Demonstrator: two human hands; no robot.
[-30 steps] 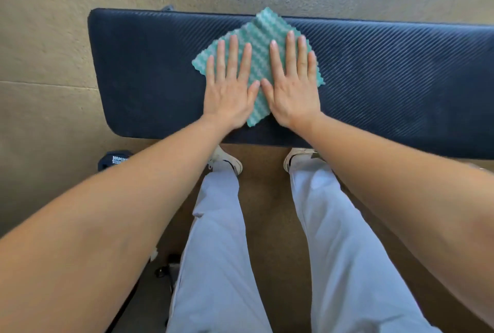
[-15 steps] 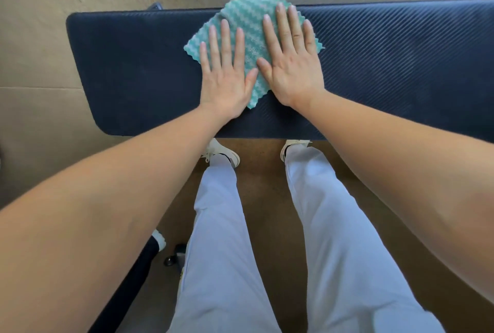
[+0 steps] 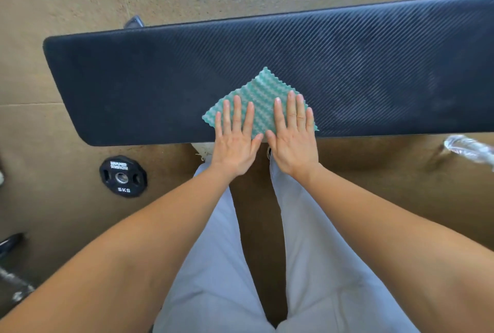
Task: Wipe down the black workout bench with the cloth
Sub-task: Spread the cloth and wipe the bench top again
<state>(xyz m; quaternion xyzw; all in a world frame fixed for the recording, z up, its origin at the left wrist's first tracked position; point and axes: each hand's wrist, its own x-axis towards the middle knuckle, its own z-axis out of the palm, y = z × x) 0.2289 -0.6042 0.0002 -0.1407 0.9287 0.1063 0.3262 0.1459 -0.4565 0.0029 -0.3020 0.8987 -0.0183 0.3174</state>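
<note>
Scanning from the left, the weight plate lies on the floor by the black workout bench, whose left stretch shows no streaks I can read as wiped or unwiped. At the near edge my left hand and right hand press flat, fingers spread and open, on the green cloth, gripping nothing. Further right, the pad shows faint smears, so I judge much remains.

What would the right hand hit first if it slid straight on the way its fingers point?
Nothing solid, it seems: the right hand would cross the green cloth, then bare black bench to its far edge.
</note>
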